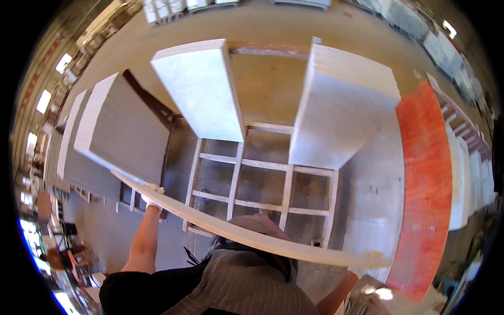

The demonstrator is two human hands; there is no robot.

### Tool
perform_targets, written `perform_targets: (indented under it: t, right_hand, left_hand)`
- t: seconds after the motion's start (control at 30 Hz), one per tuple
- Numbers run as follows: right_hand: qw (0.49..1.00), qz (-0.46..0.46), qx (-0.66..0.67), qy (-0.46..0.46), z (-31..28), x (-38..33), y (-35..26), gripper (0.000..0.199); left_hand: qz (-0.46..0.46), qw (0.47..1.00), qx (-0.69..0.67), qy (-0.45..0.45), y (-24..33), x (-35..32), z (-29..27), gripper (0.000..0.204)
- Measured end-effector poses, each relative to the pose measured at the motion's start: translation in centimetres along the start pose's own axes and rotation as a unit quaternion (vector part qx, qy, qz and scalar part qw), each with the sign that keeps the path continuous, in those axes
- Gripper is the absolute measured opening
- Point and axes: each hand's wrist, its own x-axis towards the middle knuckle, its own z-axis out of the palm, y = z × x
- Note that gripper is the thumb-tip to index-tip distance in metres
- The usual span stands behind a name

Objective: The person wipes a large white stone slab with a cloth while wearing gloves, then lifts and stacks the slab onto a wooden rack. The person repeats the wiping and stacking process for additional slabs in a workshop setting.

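A long pale slab (226, 227) stretches across in front of my body, its narrow edge facing up and slanting from far left to near right. My left hand (153, 196), in a white glove, is closed over the slab toward its left end. At the right end my right hand (359, 271) is mostly hidden by the slab; only part of a pale glove and the forearm show against it. Beyond the slab lies a wooden slatted frame (234, 178), with one white stack of slabs (202, 94) and another white stack (341, 105) standing upright on it.
To the left stand grey-faced slab stacks (131, 126) beside a dark brown support (144, 94). At right are a large grey panel (373, 194) and an orange-red panel (428, 189), with more slabs behind. A person (58, 258) is in the far left background.
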Motion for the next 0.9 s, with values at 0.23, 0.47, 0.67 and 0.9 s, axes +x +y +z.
perform_targets:
  t: [0.23, 0.47, 0.67, 0.9]
  right_hand:
    - [0.980, -0.150, -0.051, -0.120, 1.0, 5.2, 3.9, 0.048]
    - [0.945, 0.094, 0.307, -0.067, 5.9, 8.4, 2.0, 0.042]
    - [0.961, 0.094, 0.254, -0.046, 9.1, 13.4, 4.6, 0.045]
    - [0.936, 0.310, 0.142, 0.090, 8.9, 17.5, 14.4, 0.042]
  left_hand:
    - [-0.122, 0.978, -0.123, -0.116, 3.9, -0.8, 1.7, 0.046]
    - [-0.159, 0.954, -0.237, -0.092, 7.7, -4.6, 3.0, 0.058]
    - [-0.095, 0.968, -0.222, -0.075, 11.1, -9.9, 4.9, 0.061]
    - [0.012, 0.991, -0.125, 0.049, 20.0, -19.6, 11.8, 0.046]
